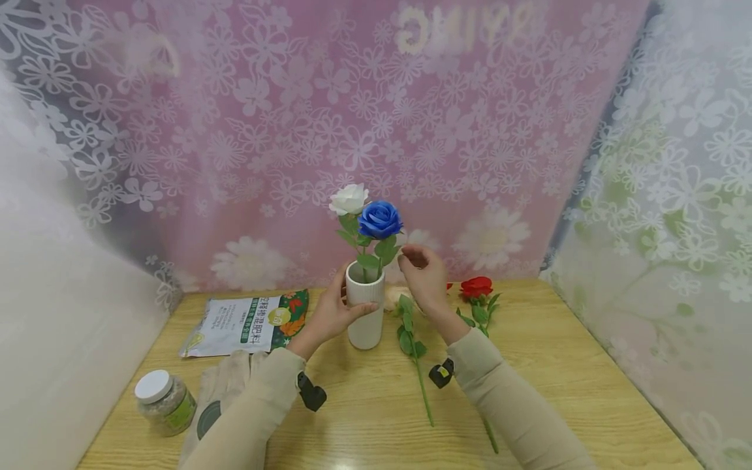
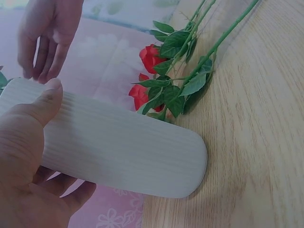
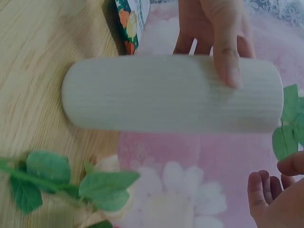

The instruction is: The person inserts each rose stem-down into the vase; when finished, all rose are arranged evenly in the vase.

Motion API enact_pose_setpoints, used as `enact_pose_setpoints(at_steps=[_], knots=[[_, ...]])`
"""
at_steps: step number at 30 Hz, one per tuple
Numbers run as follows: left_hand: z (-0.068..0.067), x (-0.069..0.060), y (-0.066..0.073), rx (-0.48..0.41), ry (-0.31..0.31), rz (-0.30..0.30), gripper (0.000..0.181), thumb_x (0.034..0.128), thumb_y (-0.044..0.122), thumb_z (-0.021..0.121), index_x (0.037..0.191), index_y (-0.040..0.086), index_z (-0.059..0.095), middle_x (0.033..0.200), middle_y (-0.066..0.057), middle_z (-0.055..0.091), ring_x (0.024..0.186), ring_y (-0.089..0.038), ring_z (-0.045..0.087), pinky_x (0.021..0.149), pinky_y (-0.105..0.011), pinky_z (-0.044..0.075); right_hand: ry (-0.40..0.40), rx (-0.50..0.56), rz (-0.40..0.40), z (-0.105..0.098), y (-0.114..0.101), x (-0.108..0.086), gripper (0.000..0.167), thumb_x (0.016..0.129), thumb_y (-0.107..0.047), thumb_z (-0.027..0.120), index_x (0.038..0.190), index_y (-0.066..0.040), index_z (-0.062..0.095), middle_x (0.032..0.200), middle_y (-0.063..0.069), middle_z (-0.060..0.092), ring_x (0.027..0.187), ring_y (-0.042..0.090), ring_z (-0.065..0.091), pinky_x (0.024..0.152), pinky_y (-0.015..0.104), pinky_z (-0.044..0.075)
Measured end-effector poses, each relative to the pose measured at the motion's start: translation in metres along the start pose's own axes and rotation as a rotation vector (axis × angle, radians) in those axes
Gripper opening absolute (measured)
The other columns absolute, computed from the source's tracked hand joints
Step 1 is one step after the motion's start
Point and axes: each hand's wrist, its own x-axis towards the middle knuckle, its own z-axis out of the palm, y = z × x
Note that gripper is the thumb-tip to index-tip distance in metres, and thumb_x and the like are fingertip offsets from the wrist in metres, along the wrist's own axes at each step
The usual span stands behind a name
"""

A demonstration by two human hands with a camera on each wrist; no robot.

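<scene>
A white ribbed vase [image 1: 365, 326] [image 2: 128, 142] [image 3: 166, 95] stands upright on the table, gripped around its side by my left hand [image 1: 335, 314] [image 2: 23, 161] [image 3: 221, 28], thumb on the near side. A blue rose [image 1: 380, 220] and a white rose [image 1: 349, 199] rise out of it, with green leaves below the blooms. Just right of the blue rose's leaves, my right hand [image 1: 425, 277] [image 2: 50, 35] [image 3: 282, 197] is raised with loosely bent fingers. In the right wrist view a gap shows between its thumb and fingers, and nothing is held.
Right of the vase lie a pale rose [image 1: 396, 297] and red roses [image 1: 476, 286] with long stems. To the left are a fertilizer bag [image 1: 235, 326], a white-lidded jar [image 1: 167, 405] and light gloves [image 1: 220, 388]. Floral curtains [image 1: 376, 130] surround the table [image 1: 364, 418].
</scene>
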Motion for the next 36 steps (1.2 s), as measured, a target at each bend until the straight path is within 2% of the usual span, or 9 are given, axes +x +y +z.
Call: enact_pose_setpoints(at_steps=[5,15,18,21,23,25,29,32,36], knots=[[0.001,0.0,-0.001,-0.007,0.001,0.006,0.101,0.0916,0.027,0.086,0.168,0.029,0.02,0.158,-0.01,0.05,0.136,-0.04,0.059,0.1,-0.058,0.058,-0.001,0.028,0.043,-0.019,0.007,0.005,0.024,0.1,-0.01,0.07,0.121,-0.001,0.073,0.114,0.022,0.073,0.083,0.008,0.068,0.073,0.015,0.056],[0.001,0.001,-0.004,-0.013,0.009,0.008,0.101,0.0903,0.027,0.087,0.168,0.032,0.022,0.157,-0.009,0.052,0.136,-0.04,0.059,0.1,-0.059,0.057,-0.033,-0.008,0.129,-0.063,0.024,0.008,0.029,0.101,-0.016,0.069,0.128,-0.004,0.071,0.12,0.02,0.071,0.085,0.0,0.067,0.075,0.017,0.059],[0.001,0.001,-0.004,-0.012,0.006,0.003,0.101,0.0905,0.027,0.087,0.168,0.033,0.021,0.156,-0.009,0.052,0.135,-0.039,0.06,0.101,-0.058,0.058,-0.03,0.01,0.17,-0.077,0.031,0.007,0.032,0.101,-0.017,0.069,0.13,-0.005,0.069,0.111,0.013,0.074,0.079,-0.001,0.069,0.067,0.018,0.058],[0.001,0.001,-0.004,-0.007,0.004,-0.003,0.1,0.0909,0.029,0.086,0.167,0.035,0.022,0.156,-0.007,0.052,0.135,-0.038,0.06,0.1,-0.056,0.058,-0.022,0.017,0.209,-0.09,0.037,0.007,0.034,0.102,-0.018,0.068,0.134,-0.007,0.068,0.096,-0.004,0.073,0.073,0.001,0.07,0.059,0.02,0.055],[0.001,0.001,-0.004,-0.004,0.006,-0.008,0.1,0.0906,0.029,0.087,0.167,0.035,0.022,0.155,-0.006,0.052,0.135,-0.038,0.061,0.1,-0.056,0.059,-0.017,0.029,0.23,-0.097,0.041,0.006,0.035,0.103,-0.018,0.068,0.136,-0.008,0.066,0.094,-0.006,0.072,0.069,0.002,0.071,0.057,0.022,0.055],[0.001,0.001,-0.005,-0.002,0.009,-0.011,0.1,0.0906,0.029,0.087,0.167,0.035,0.022,0.155,-0.006,0.052,0.134,-0.037,0.061,0.099,-0.056,0.059,-0.011,0.03,0.239,-0.103,0.045,0.005,0.036,0.103,-0.016,0.067,0.138,-0.006,0.064,0.096,-0.005,0.071,0.07,0.002,0.07,0.061,0.022,0.058],[0.001,0.0,-0.004,0.001,0.014,-0.005,0.099,0.0906,0.027,0.087,0.167,0.033,0.023,0.154,-0.007,0.053,0.134,-0.038,0.061,0.1,-0.056,0.059,-0.003,0.029,0.254,-0.114,0.054,0.001,0.039,0.104,-0.016,0.068,0.14,-0.003,0.062,0.112,0.003,0.067,0.079,-0.003,0.068,0.072,0.02,0.061],[0.001,0.0,-0.004,0.003,0.013,0.001,0.099,0.0907,0.027,0.087,0.167,0.031,0.023,0.155,-0.008,0.053,0.134,-0.038,0.061,0.1,-0.056,0.058,0.004,0.034,0.261,-0.124,0.062,0.0,0.041,0.103,-0.016,0.068,0.141,-0.003,0.061,0.112,0.0,0.066,0.079,-0.002,0.069,0.073,0.019,0.061],[0.002,0.001,-0.003,-0.001,0.009,0.005,0.1,0.0907,0.027,0.087,0.168,0.028,0.023,0.155,-0.009,0.053,0.134,-0.039,0.061,0.1,-0.057,0.058,0.015,0.047,0.275,-0.136,0.072,-0.002,0.041,0.103,-0.014,0.067,0.142,-0.003,0.062,0.102,-0.008,0.069,0.076,0.002,0.071,0.073,0.022,0.062]])
